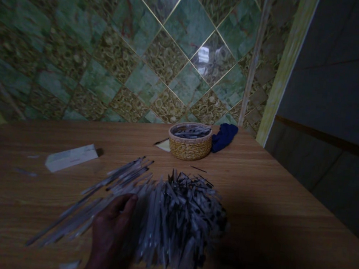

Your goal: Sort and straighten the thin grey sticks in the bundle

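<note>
My left hand (112, 223) rests low in the middle, its thumb and fingers curled together at the left edge of a large heap of slim, clear-sleeved sticks with dark ends (186, 216). Whether a stick is between the fingers is hidden. Left of the hand, a looser group of the same long sticks (76, 218) lies slantwise on the wooden table (274, 204). Sticks on the heap's left side lie roughly side by side; those on its right are jumbled. My right hand does not show, and the lower right is in deep shadow.
Behind the heap stands a round woven basket (190, 148) holding similar sticks. A dark blue cloth (225, 136) touches its right side, and a pale paper piece (164, 145) lies at its left. A white box (72, 157) lies at left. The tiled wall (185, 83) borders the table's back.
</note>
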`<state>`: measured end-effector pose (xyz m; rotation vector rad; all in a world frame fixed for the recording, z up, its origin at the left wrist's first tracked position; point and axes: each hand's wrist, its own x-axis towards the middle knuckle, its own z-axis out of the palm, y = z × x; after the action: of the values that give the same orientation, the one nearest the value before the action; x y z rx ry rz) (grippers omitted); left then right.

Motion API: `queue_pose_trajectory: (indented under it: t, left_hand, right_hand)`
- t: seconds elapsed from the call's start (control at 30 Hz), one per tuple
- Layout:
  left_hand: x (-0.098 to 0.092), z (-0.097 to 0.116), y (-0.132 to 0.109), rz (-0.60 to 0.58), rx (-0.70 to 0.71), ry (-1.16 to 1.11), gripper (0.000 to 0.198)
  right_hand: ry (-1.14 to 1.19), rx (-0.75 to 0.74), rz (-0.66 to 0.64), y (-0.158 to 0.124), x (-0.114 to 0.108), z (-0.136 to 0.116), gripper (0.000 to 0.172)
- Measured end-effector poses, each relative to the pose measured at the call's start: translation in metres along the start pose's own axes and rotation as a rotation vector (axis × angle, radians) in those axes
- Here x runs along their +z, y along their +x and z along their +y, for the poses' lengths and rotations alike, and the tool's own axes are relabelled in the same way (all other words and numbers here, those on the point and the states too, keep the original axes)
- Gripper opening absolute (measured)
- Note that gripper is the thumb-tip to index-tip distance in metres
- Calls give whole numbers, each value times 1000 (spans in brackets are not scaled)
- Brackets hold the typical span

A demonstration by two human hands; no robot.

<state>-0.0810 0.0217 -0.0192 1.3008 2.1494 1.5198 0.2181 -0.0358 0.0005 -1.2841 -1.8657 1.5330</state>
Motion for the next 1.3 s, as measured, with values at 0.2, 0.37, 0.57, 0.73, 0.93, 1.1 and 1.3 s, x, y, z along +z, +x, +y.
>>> queue_pose_trajectory:
  t: [0.2, 0.37, 0.57, 0.73, 0.93, 1.1, 1.3]
  left_hand:
    - [2, 9, -4, -5, -5, -15, 28]
    - [2, 7, -4, -8, -7, -7, 28]
    - [1, 4, -5, -17, 29, -25, 25]
    - [-1, 8, -3, -13, -37, -29, 23]
    - [-4, 2, -1, 9, 25, -30, 23]
    - [-14, 1, 1, 79, 54, -42, 30]
    - [-38, 25, 2, 178, 86, -26, 33]
  right_hand:
    - [-114, -12, 201, 25, -17, 6, 15]
    - [-191, -75, 234, 34, -15, 16, 19]
    - [-6, -56, 314, 43, -16, 36, 25]
    - [233, 52, 339, 47, -13, 51, 34]
    - [35, 70, 377, 38, -16, 45, 37]
    - [-6, -6, 330, 41, -21, 56, 27]
    - [-69, 12, 321, 55, -23, 78, 24]
